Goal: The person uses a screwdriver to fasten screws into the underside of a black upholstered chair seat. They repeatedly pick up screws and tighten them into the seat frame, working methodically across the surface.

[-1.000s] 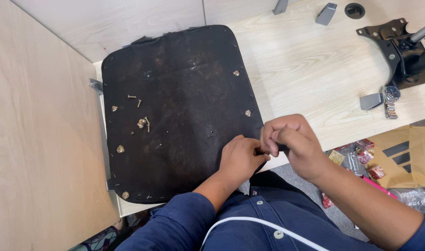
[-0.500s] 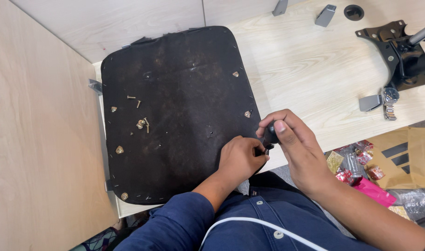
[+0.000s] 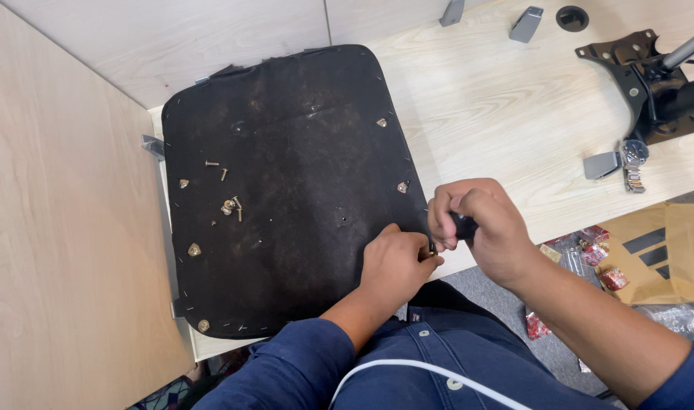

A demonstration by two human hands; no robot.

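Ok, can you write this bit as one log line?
left hand: pinching at seat panel edge | right hand: gripping black tool handle | loose screws: on panel

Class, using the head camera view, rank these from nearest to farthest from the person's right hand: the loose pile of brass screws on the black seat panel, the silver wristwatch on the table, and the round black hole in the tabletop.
From the right hand:
1. Silver wristwatch, to its right on the table.
2. Loose pile of brass screws, to its left on the black seat panel.
3. Round black hole, at the table's far edge.
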